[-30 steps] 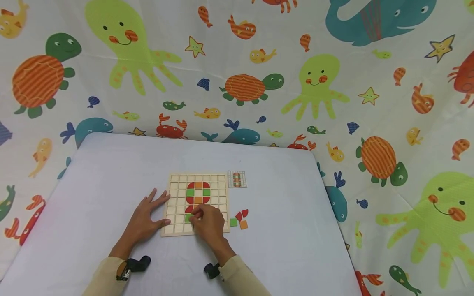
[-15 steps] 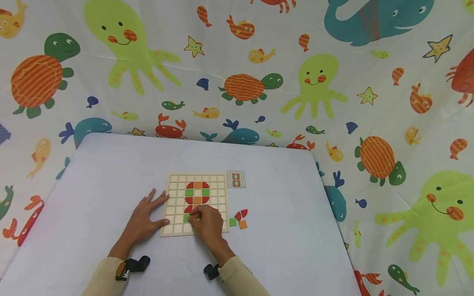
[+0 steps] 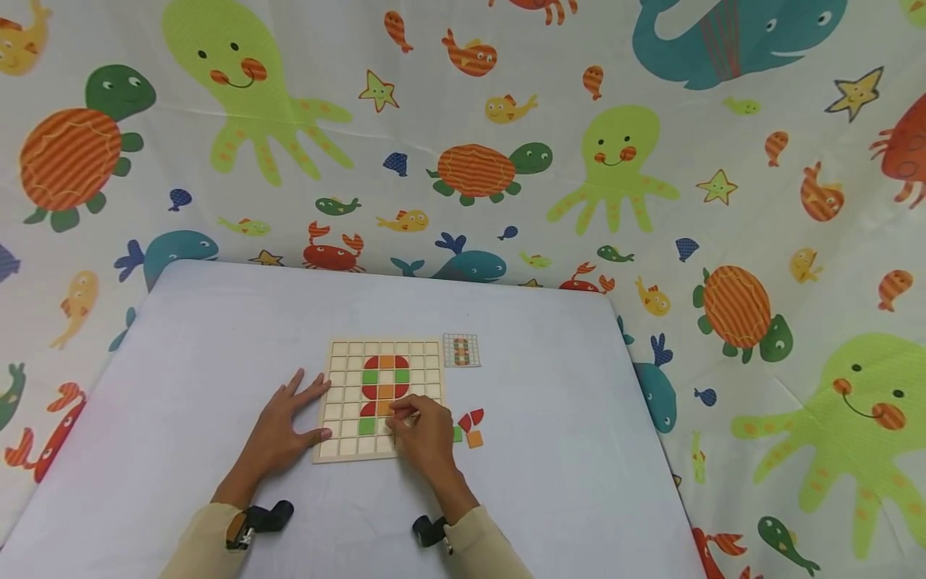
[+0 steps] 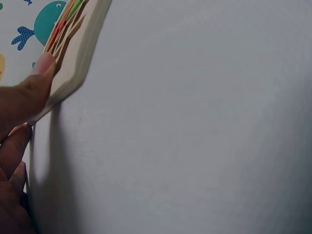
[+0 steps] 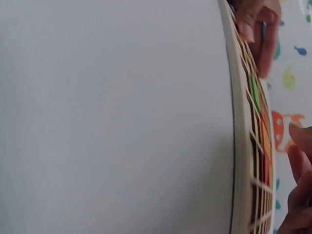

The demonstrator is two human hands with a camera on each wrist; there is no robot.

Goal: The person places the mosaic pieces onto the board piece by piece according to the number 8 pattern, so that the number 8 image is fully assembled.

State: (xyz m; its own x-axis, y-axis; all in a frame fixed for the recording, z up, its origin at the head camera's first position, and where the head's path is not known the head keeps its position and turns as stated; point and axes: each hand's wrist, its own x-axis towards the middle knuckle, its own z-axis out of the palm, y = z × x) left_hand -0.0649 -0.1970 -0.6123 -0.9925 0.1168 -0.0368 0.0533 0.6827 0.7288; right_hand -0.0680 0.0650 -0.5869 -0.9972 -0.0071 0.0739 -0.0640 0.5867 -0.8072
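Note:
A wooden grid board (image 3: 349, 446) lies on the white table, with red, orange and green tiles forming a ring in its upper middle. Below the ring sit a red quarter-round tile (image 3: 368, 409), an orange square tile (image 3: 383, 408) and a green square tile (image 3: 366, 426). My left hand (image 3: 282, 426) has its fingers spread, with thumb and fingertips at the board's left edge. In the left wrist view its thumb (image 4: 43, 68) touches the board's rim. My right hand (image 3: 423, 434) is over the board's lower right, fingers bent, with no tile visible between thumb and forefinger in the right wrist view.
Two loose red quarter-round tiles (image 3: 477, 416), an orange square (image 3: 474, 439) and a partly hidden green square (image 3: 457, 434) lie right of the board. A small pattern card (image 3: 461, 351) is at its upper right corner. A sea-animal curtain (image 3: 405, 104) hangs behind the table.
My right hand has moved right, off the green tile, uncovering it and the orange tile beside the lower red one. It now partly covers the loose green square. The left hand keeps its place.

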